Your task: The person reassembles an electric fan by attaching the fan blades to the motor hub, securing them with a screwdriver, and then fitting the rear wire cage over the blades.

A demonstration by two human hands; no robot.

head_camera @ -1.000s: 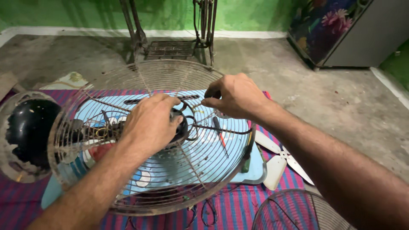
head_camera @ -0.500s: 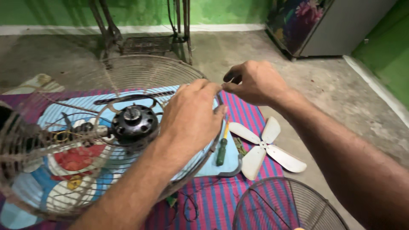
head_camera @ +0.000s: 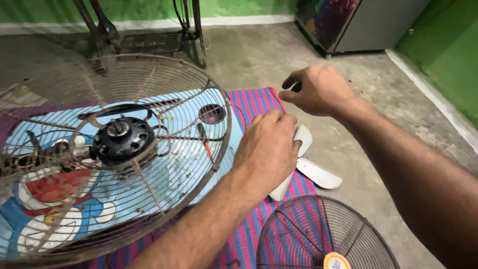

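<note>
Two hands hover over the white fan blade point(head_camera: 311, 167) on the striped mat point(head_camera: 259, 107) beside the wire guard point(head_camera: 99, 149): left hand point(head_camera: 266, 152) fingers together over its hub, right hand point(head_camera: 318, 89) loosely curled, empty; blade judged light, thin, brittle, best gripped at the hub.

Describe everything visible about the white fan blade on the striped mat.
The white fan blade looks like smooth, pale plastic with broad rounded paddles spreading from a centre that is hidden. It lies flat at the right edge of the striped mat, one paddle reaching onto the concrete floor. The left hand covers its middle and most paddles; whether it grips the blade cannot be told. Three paddles show partly. The smaller wire guard sits just in front of it, apart.
</note>
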